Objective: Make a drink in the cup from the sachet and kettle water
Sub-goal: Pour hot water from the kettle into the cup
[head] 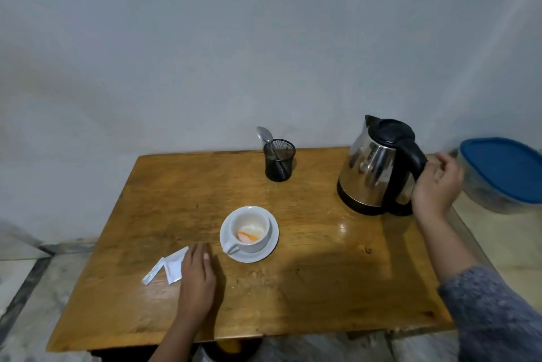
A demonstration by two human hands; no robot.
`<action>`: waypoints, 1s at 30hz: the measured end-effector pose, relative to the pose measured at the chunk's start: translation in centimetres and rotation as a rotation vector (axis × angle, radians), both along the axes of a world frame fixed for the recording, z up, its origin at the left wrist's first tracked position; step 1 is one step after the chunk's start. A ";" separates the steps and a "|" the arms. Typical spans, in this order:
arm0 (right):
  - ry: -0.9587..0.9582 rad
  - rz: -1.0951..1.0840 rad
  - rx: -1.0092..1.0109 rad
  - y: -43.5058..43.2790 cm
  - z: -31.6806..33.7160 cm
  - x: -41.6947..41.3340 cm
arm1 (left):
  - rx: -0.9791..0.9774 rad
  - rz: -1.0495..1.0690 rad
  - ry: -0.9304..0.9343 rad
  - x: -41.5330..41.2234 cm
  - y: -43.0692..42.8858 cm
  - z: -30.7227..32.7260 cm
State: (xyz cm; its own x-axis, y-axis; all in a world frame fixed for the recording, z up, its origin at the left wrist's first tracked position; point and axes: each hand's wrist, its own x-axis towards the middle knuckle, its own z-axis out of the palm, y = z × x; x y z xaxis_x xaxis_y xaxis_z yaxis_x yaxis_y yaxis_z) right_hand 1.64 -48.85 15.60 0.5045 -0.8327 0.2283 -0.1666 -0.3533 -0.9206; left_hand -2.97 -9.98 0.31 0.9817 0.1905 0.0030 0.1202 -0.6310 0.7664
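Note:
A white cup (250, 228) with orange and pale powder at its bottom stands on a white saucer (271, 247) in the middle of the wooden table (322, 288). The torn white sachet (167, 267) lies flat to the cup's left. My left hand (197, 276) rests palm down on the table, its fingers touching the sachet's right edge. At the back right stands a steel kettle (372, 171) with a black lid and handle. My right hand (437, 182) is wrapped around that handle, and the kettle's base is on the table.
A black mesh holder (280, 160) with a metal spoon (265, 137) stands at the table's back edge by the grey wall. A container with a blue lid (504, 171) sits off the table's right side, close behind my right hand.

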 end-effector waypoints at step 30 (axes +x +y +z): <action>-0.093 0.099 0.209 1.3 5.1 2.5 | -0.130 -0.313 0.111 4.5 -1.6 1.1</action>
